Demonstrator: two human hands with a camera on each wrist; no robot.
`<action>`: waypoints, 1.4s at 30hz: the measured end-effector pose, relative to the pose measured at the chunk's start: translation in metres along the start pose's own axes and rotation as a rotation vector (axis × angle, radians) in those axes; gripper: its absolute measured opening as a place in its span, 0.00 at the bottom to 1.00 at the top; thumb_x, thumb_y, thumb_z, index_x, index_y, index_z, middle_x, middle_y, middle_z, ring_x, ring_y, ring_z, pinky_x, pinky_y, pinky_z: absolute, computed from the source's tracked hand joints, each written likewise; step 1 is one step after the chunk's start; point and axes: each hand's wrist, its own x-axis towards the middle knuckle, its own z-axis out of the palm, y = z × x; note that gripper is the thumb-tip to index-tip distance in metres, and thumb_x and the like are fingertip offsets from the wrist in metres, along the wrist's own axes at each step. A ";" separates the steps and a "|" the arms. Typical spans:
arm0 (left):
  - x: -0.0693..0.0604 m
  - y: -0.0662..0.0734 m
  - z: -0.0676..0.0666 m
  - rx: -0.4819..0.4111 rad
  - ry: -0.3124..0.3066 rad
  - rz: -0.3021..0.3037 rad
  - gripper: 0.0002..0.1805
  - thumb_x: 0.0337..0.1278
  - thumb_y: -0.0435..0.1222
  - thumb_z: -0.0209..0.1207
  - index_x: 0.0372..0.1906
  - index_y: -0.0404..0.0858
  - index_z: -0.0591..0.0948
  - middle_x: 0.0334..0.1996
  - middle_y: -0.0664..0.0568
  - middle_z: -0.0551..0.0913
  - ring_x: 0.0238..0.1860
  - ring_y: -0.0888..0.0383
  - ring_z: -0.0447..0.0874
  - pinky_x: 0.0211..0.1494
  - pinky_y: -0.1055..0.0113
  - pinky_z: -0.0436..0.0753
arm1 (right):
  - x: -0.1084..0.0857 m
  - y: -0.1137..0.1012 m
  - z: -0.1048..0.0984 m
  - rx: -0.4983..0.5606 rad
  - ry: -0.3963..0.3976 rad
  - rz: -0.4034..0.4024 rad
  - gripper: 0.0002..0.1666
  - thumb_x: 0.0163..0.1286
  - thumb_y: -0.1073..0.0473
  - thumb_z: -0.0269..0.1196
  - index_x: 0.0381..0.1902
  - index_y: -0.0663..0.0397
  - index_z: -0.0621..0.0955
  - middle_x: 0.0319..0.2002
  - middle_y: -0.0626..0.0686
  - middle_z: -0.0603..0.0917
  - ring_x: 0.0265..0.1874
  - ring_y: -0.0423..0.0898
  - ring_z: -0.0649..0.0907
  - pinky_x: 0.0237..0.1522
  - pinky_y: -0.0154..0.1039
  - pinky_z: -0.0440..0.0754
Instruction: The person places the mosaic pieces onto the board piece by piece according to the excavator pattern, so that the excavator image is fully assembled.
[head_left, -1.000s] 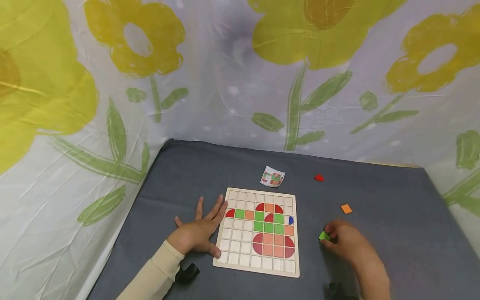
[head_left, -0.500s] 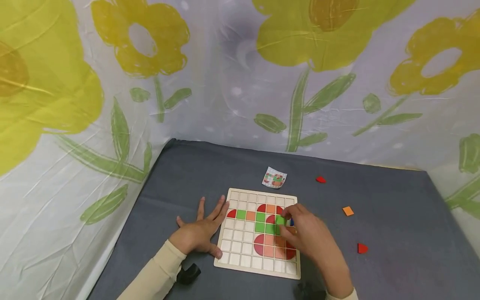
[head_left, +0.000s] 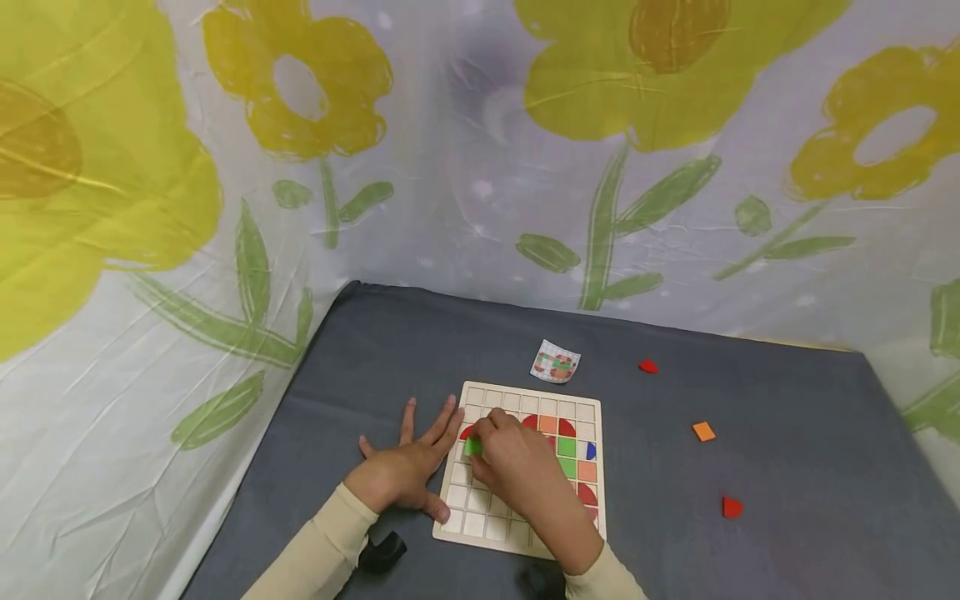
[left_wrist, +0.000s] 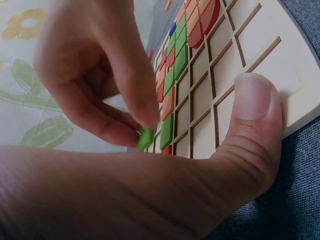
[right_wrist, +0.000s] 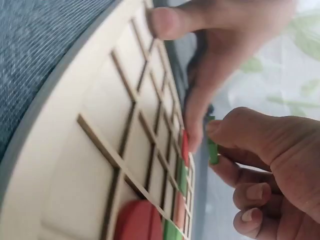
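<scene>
A wooden grid board (head_left: 474,524) carries red, green, orange and blue flat pieces in its cells. Between thumb and fingertips, my right hand (head_left: 521,467) pinches a green square tile (right_wrist: 213,145), raised over the left part of the board. That hand covers many of the board's middle cells in the head view. My left hand (head_left: 401,477) rests at the board's left edge with fingers spread. Its thumb (left_wrist: 257,107) presses the near left corner. A quarter-round red piece (right_wrist: 185,147) lies in the left column, close to the left fingertips.
Behind the board lies a small pattern card (head_left: 555,362). To the right on the dark cloth (head_left: 660,517) are a red piece (head_left: 648,367), an orange square (head_left: 703,432) and another red piece (head_left: 732,507). A flowered curtain (head_left: 465,208) hangs behind.
My right hand has carried the green tile from the cloth on the right, across the board, to its left side. The left hand stays at the board's edge.
</scene>
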 end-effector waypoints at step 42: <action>0.028 -0.026 0.029 0.050 0.021 0.038 0.82 0.29 0.70 0.76 0.85 0.67 0.30 0.83 0.70 0.17 0.82 0.34 0.14 0.44 0.03 0.42 | 0.011 -0.008 0.022 -0.083 -0.015 -0.010 0.18 0.60 0.50 0.82 0.43 0.51 0.90 0.33 0.47 0.80 0.29 0.41 0.82 0.27 0.34 0.81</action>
